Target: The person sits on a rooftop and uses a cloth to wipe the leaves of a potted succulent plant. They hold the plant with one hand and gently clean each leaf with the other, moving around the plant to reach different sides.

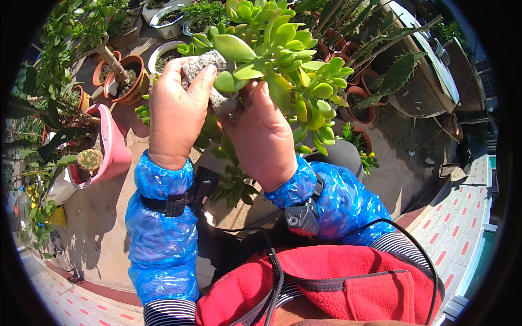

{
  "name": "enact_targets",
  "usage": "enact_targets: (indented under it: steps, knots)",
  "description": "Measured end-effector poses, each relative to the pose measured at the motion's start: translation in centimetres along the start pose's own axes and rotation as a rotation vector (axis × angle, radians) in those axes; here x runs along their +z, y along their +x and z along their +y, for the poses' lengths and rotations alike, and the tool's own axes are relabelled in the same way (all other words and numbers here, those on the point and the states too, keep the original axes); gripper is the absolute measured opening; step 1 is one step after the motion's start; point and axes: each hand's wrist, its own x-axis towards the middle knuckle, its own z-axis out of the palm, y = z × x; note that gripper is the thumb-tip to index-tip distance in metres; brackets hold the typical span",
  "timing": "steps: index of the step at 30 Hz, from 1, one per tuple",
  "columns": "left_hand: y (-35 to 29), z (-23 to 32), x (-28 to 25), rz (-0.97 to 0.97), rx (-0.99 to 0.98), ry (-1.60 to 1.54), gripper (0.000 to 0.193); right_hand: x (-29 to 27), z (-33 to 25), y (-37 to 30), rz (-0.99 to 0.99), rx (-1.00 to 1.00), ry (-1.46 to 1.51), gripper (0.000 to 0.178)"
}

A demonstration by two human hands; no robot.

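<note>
Concrete ledge [103,217] of potted plants, both hands [176,117] [263,136] gripping a grey stone [209,76].

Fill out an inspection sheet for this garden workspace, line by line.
Surface: concrete ledge, sunlit, bearing pots.
Job's things: grey stone held up beside a jade succulent.
Clutter: pink pot with a small round cactus; terracotta pots; white pots.
Grips: left hand closed on the stone; right hand touching the stone's underside and the plant.
Cables: black cable looping over the red garment; black wrist devices on both blue sleeve covers.
Surroundings: tiled pavement below, tall cacti behind.
</note>
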Motion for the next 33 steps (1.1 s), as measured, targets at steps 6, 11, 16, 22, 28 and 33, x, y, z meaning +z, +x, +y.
enact_targets:
  steps: [6,11,16,22,28,33]
  knots:
    - [0.0,-0.1,1.1,0.046,0.019,-0.107,0.031,0.1,-0.1,-0.1,0.035,0.006,-0.026,0.059]
    - [0.1,0.5,0.0,-0.122,-0.033,0.218,0.034,0.0,0.1,0.0,-0.009,-0.033,-0.018,0.057]
    - [0.2,0.4,0.1,-0.097,0.007,0.177,0.031,-0.1,0.3,-0.1,0.016,-0.03,-0.012,0.056]
    - [0.1,-0.3,1.3,0.075,0.029,-0.111,0.029,0.1,0.4,-0.4,0.035,-0.016,0.002,0.054]
    - [0.3,-0.4,0.8,0.028,0.0,-0.054,0.028,-0.5,0.8,0.1,0.035,-0.045,-0.065,0.056]
    - [0.2,-0.2,1.0,-0.049,-0.009,-0.127,0.027,-1.4,1.3,1.9,-0.081,-0.364,-0.54,0.057]
